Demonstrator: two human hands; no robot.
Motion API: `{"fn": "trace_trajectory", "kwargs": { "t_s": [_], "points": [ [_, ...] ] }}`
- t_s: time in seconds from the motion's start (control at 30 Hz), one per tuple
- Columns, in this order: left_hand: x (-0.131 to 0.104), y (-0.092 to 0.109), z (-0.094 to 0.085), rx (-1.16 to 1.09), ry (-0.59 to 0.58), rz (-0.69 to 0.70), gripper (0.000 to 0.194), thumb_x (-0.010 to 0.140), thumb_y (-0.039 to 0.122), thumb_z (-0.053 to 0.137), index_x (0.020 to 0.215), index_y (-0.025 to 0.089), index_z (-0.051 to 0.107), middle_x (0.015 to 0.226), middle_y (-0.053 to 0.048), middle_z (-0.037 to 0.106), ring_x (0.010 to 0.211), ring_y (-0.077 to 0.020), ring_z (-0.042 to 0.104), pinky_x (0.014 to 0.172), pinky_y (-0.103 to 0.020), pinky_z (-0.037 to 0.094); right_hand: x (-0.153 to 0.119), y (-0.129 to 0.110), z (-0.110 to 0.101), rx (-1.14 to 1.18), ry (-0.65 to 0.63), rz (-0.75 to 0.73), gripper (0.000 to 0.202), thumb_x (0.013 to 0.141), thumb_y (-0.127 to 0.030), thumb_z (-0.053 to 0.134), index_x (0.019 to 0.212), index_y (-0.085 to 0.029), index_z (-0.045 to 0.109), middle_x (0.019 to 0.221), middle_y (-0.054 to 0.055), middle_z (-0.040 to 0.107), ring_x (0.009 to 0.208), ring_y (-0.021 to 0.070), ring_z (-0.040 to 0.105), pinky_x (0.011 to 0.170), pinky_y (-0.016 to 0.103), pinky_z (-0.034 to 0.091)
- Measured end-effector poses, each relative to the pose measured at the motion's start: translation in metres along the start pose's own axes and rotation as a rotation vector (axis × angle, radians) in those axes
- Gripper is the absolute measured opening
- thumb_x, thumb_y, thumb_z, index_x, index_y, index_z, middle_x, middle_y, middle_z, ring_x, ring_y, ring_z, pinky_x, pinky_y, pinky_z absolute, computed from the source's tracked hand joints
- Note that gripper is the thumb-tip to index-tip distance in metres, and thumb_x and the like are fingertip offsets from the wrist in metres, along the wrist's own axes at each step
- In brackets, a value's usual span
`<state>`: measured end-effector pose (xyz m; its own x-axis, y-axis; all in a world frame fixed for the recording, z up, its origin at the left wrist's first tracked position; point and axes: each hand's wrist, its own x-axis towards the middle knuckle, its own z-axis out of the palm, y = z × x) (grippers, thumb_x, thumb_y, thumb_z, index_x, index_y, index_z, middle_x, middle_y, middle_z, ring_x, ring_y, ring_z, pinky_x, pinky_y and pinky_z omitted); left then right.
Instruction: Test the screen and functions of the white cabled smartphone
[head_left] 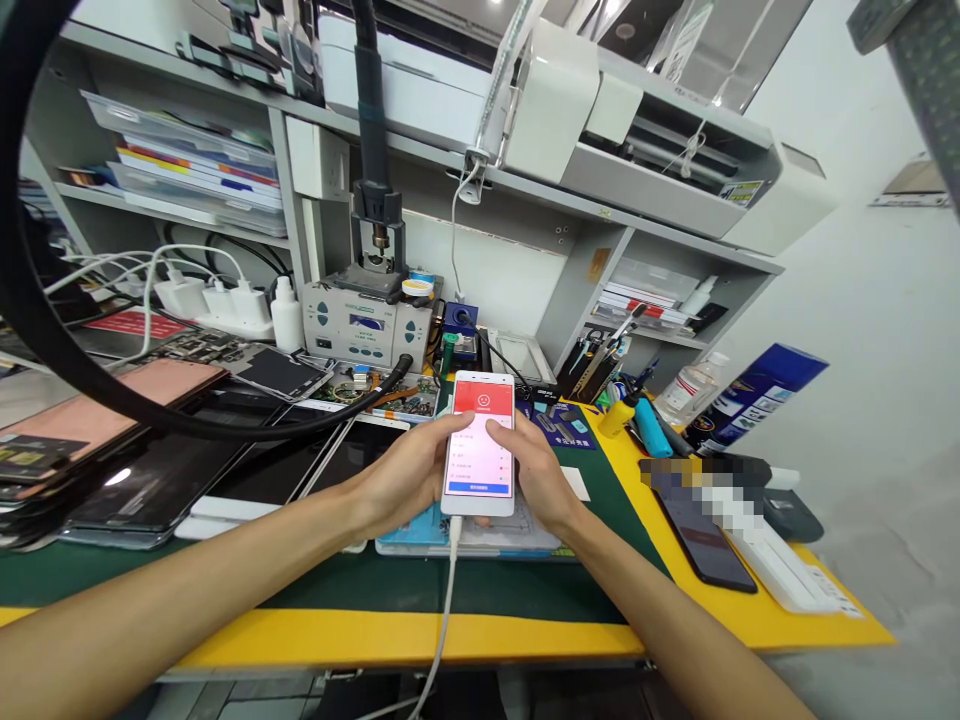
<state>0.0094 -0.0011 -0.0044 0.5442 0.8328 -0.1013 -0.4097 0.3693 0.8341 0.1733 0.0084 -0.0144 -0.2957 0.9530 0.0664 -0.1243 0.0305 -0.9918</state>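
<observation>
A white smartphone (480,460) is held upright between my two hands above the bench. Its lit screen shows a red top band with a round face icon, a list and a blue bar. My left hand (409,465) is closed around the phone's left edge, with the thumb over the screen. From the right, my right hand (544,480) grips the other edge, its thumb also over the glass. Most fingers are hidden behind the phone. A white charging cable (448,590) is plugged into its bottom end and hangs past the bench edge.
Phones and phone parts (142,420) are piled on the left. Behind stands a grey soldering station (367,325), and a black hose (187,420) loops across the left. On the right are a dark phone (705,535), a clear bottle (690,390) and a blue can (757,395).
</observation>
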Motion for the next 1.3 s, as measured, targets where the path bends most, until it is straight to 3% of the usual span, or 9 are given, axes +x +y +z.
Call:
{"fn": "trace_trajectory", "kwargs": {
  "t_s": [0.3, 1.3],
  "points": [
    [0.0018, -0.0007, -0.0009, 0.003, -0.007, 0.007, 0.043, 0.097, 0.037, 0.048, 0.130, 0.011, 0.057, 0.111, -0.018, 0.069, 0.094, -0.0335, 0.068, 0.063, -0.049, 0.061, 0.0002, -0.0012, 0.0009, -0.006, -0.006, -0.004, 0.038, 0.086, -0.044, 0.064, 0.116, -0.020, 0.063, 0.095, 0.006, 0.072, 0.075, 0.0202, 0.066, 0.063, 0.029, 0.048],
    [0.0025, -0.0021, -0.0032, -0.010, -0.021, 0.008, 0.043, 0.098, 0.038, 0.047, 0.130, 0.010, 0.057, 0.111, -0.019, 0.069, 0.093, -0.0337, 0.067, 0.064, -0.050, 0.060, -0.0004, -0.0018, 0.0014, -0.002, -0.026, -0.027, 0.037, 0.089, -0.039, 0.059, 0.120, -0.019, 0.060, 0.095, 0.005, 0.072, 0.073, 0.0184, 0.066, 0.062, 0.027, 0.049]
  ]
}}
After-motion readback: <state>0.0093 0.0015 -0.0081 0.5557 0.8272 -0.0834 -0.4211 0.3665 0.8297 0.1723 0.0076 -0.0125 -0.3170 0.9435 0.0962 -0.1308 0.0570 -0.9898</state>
